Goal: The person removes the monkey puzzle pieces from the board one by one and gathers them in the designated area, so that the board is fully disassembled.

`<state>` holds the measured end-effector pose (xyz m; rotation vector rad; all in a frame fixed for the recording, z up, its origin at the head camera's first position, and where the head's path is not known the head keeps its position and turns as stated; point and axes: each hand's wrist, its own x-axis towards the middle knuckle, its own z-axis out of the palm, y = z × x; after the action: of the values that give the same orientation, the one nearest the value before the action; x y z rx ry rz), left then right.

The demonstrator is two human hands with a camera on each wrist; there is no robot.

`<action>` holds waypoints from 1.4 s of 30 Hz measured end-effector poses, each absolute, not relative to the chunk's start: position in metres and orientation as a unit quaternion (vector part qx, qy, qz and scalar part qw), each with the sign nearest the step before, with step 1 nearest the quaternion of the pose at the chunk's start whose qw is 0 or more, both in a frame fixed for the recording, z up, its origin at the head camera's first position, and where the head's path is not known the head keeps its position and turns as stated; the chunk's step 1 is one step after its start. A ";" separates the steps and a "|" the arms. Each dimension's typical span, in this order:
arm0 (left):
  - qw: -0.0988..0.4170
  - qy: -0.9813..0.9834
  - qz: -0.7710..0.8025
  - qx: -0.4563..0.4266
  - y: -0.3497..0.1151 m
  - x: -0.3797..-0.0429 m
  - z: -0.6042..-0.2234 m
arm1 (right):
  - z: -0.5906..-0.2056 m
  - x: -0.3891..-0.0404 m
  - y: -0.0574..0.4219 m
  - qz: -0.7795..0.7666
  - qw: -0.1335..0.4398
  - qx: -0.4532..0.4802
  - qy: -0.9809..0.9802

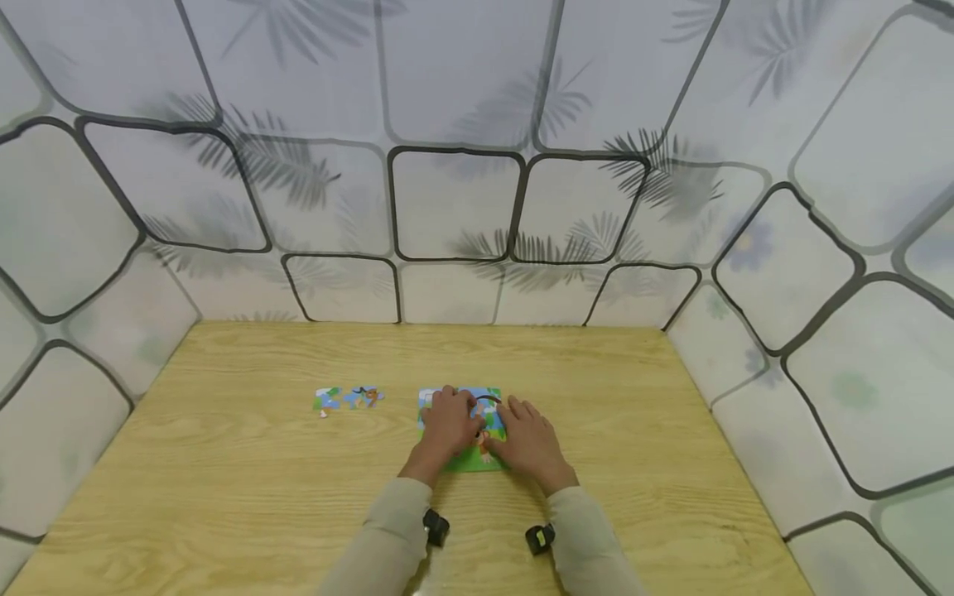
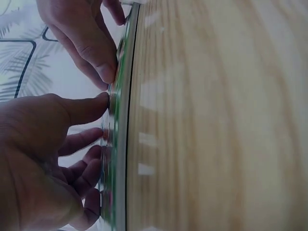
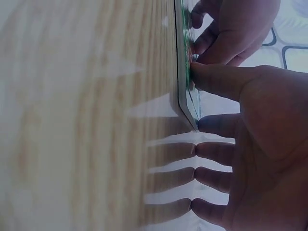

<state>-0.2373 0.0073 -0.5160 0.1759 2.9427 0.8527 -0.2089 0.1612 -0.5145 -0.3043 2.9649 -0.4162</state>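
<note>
A jigsaw puzzle [image 1: 477, 461] with a picture in green, blue and white lies flat on the table in the head view. My left hand [image 1: 450, 424] is over its left and middle part, with its fingertips and thumb touching the surface. At the right edge is my right hand [image 1: 531, 439]. Its thumb [image 3: 219, 77] touches the puzzle near the middle, while its other fingers [image 3: 216, 153] reach down beside the edge, their tips at the tabletop. Parts of the picture are hidden under both hands. In the left wrist view the puzzle board's edge [image 2: 122, 144] appears thin and pale.
Several loose puzzle pieces [image 1: 349, 398] lie on the wooden table [image 1: 261, 497], left of the puzzle. A patterned white backdrop [image 1: 455, 207] rises behind the table and on both sides. Each wrist carries a small black device, one of them by the right sleeve [image 1: 596, 538].
</note>
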 end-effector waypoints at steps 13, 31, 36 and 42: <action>0.088 0.968 0.233 0.026 0.014 -0.245 -0.515 | -0.514 -0.205 0.158 -0.126 0.089 -0.092 0.984; 0.041 0.944 0.323 0.041 0.011 -0.242 -0.519 | -0.517 -0.204 0.159 -0.123 0.086 -0.096 0.984; 0.019 0.936 0.348 0.047 0.006 -0.245 -0.520 | -0.514 -0.204 0.158 -0.117 0.079 -0.098 0.985; 0.001 0.932 0.356 0.064 -0.009 -0.248 -0.520 | -0.512 -0.204 0.159 -0.123 0.074 -0.099 0.985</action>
<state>-0.2477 -0.0092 -0.5201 0.2012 2.9282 1.1171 -0.2037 0.1586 -0.5115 -0.2968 2.9558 -0.3689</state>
